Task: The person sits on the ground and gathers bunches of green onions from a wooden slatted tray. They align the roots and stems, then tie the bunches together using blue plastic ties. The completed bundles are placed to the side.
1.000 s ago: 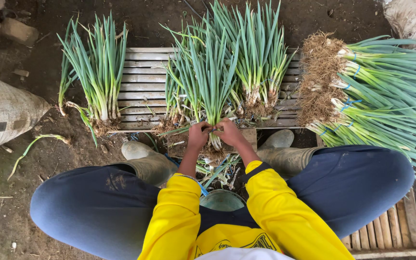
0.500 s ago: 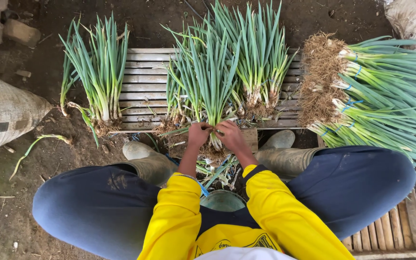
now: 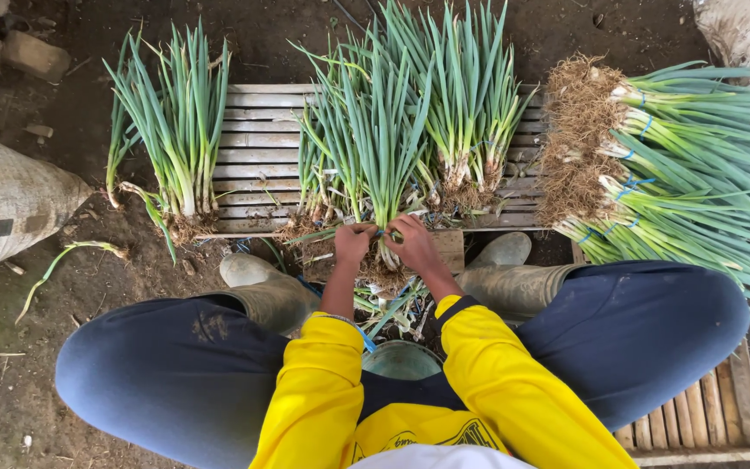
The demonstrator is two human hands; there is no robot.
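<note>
Barely anything's moved: left hand [image 3: 353, 243] and right hand [image 3: 414, 243] still pinched on the scallion bunch [image 3: 384, 165] mid-tie, tied bundles [image 3: 679, 174] stacked right, loose clump [image 3: 175, 130] left to do.

- A loose bunch of green onions [image 3: 171, 130] stands at the left end of the wooden pallet [image 3: 258, 156].
- Tied bundles [image 3: 679, 174] lie stacked at right, roots leftward.
- A sack [image 3: 6, 204] lies on the dirt.
- Rubber boots [image 3: 266, 291] flank a teal bucket [image 3: 401, 360].

Yellow long sleeves [image 3: 488, 365], dark blue trousers [image 3: 644, 330], muddy grey-green rubber boots [image 3: 266, 295]
</note>
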